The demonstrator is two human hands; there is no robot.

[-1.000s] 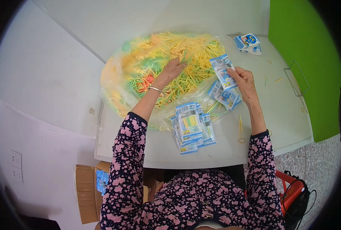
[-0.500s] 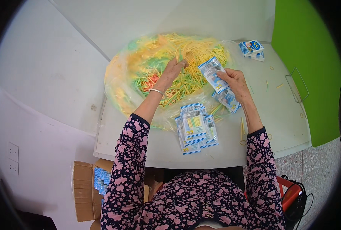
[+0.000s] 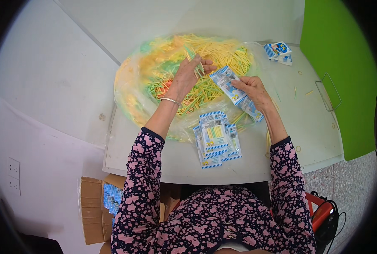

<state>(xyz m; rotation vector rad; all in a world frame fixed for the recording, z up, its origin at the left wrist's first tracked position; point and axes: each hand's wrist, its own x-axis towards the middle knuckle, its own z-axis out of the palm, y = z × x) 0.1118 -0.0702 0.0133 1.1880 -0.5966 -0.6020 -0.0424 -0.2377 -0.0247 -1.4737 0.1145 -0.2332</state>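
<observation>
From my feed, the left hand (image 3: 187, 76) has its fingers pinched on a few thin coloured plastic sticks (image 3: 195, 62) at upper centre. The right hand (image 3: 252, 89) grips a blue-and-white striped packet (image 3: 226, 82) just right of them, long axis running diagonally, mouth toward the sticks.

A small hand-packing workstation, likely a home workshop. A white counter (image 3: 307, 127) set against plain white walls carries a large clear bag of loose coloured sticks (image 3: 184, 72) at its far edge and a stack of filled retail packets (image 3: 216, 137) near its front edge. A cardboard box (image 3: 97, 207) holding more packets stands on the floor below the counter's left corner.
</observation>
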